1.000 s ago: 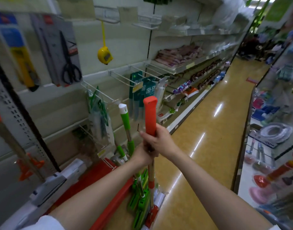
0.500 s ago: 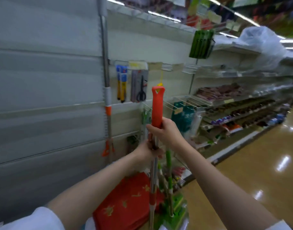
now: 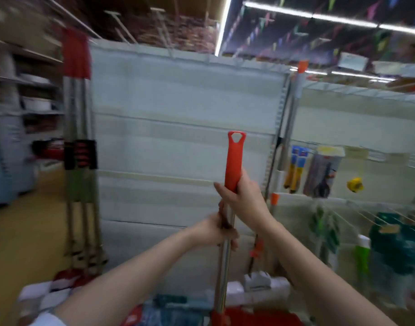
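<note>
A shop: slatted display wall [image 3: 178, 128], pegs hung with packaged scissors [image 3: 323, 177].

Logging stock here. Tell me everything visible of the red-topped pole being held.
The pole stands nearly upright: a shiny, metal-looking shaft topped by a red plastic-looking sleeve ending in a hanging loop. The right hand holds the sleeve's lower end; the left hand, blurred, holds the bare shaft just below. Its foot cannot be made out.
</note>
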A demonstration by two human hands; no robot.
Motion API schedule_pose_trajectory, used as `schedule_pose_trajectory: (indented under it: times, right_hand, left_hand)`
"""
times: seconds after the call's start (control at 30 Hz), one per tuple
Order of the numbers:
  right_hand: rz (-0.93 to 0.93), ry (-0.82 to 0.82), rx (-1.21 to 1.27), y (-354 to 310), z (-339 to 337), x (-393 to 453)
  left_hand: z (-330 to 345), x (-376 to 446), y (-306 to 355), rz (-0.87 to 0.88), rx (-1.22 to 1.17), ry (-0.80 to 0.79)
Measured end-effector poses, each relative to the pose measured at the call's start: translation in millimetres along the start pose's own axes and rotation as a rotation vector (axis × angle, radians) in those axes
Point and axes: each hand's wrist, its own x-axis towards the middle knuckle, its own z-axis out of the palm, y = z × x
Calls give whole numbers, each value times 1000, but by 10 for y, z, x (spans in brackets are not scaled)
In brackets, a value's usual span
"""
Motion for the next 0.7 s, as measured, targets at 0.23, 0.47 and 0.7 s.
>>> schedule_pose_trajectory:
  times: [0.23, 0.47, 0.7]
  right_hand:
    - [-99, -76, 141, -1096, 1222, 323]
    - [-153, -85, 223, -2048, 2177, 607]
    - [-166, -40, 205, -2640, 2744, 1049]
  left_hand:
    - [-1201, -884, -587, -68, -34, 206]
    - [-2258, -1602, -1005, -76, -9, 310]
    - [-3064, -1770, -1318, -13, -7, 437]
